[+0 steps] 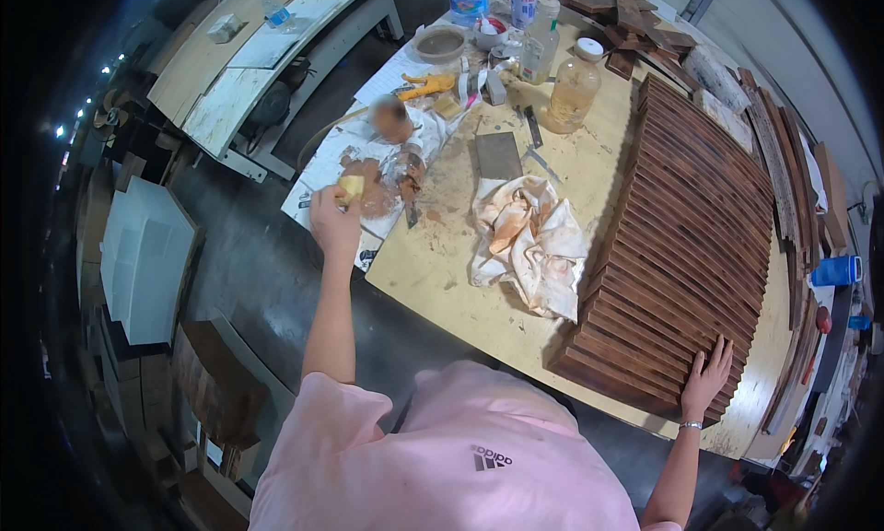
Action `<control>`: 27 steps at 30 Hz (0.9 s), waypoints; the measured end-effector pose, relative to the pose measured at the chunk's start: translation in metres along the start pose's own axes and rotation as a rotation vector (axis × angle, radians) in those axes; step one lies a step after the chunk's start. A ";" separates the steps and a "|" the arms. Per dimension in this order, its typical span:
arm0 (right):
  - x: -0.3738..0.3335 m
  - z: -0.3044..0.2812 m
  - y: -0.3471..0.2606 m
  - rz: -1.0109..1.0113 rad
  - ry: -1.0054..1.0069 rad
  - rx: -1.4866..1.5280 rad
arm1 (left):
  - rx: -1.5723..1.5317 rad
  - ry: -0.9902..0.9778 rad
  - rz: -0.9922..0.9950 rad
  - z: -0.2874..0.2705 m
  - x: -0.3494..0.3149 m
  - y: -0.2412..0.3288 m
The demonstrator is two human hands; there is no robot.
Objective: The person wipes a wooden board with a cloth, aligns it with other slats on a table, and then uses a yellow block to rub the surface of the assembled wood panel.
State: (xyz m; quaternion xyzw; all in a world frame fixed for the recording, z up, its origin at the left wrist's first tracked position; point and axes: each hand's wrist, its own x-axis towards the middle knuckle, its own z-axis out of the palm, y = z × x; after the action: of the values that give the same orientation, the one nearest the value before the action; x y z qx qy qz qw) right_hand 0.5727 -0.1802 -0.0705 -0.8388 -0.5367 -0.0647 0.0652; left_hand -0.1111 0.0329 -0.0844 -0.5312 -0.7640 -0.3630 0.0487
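At the table's left corner, my left hand (333,220) pinches a small yellow sponge (352,186). The sponge is beside a patch of brown paste (376,195) spread on white paper (304,188). My right hand (707,376) lies flat with its fingers stretched out on the near right end of a dark brown ribbed wooden panel (686,245). Between my hands a crumpled, brown-stained white cloth (529,241) rests on the table. Beyond the cloth are a dark grey rectangular block (498,155) and a thin scraper (541,161).
A jar of yellowish liquid (575,89) and a clear bottle (539,47) stand toward the back. Near them lie a yellow glove (426,86) and a shallow round bowl (439,45). Wood strips (781,176) line the right side. Another workbench (230,93) stands far left.
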 end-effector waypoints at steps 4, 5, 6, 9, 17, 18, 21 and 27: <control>0.002 -0.002 -0.005 0.009 -0.006 -0.003 | -0.004 -0.138 -0.037 0.011 -0.009 -0.009; 0.001 -0.002 -0.005 0.019 -0.008 -0.010 | -0.014 -0.087 -0.037 0.009 -0.009 -0.008; 0.002 -0.001 -0.006 0.016 -0.004 0.000 | -0.024 -0.036 -0.037 0.004 -0.008 -0.008; 0.001 -0.003 -0.005 0.012 -0.006 0.003 | -0.018 -0.013 0.018 0.002 -0.009 0.000; 0.003 -0.007 -0.014 0.020 -0.010 -0.012 | 0.020 -0.075 0.089 0.012 -0.010 -0.024; 0.003 -0.008 -0.016 0.030 -0.020 -0.008 | -0.187 -0.056 -0.123 0.016 -0.012 -0.030; 0.004 -0.008 -0.016 0.038 -0.032 0.017 | -0.684 0.103 -0.396 0.017 -0.004 -0.040; -0.001 -0.008 -0.013 0.067 -0.016 -0.010 | -1.600 -0.406 -0.779 -0.027 -0.023 0.109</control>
State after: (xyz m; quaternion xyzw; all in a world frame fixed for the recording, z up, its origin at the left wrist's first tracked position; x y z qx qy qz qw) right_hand 0.5603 -0.1771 -0.0622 -0.8570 -0.5085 -0.0583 0.0589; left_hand -0.0173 0.0177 -0.0202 -0.1646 -0.4036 -0.6748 -0.5955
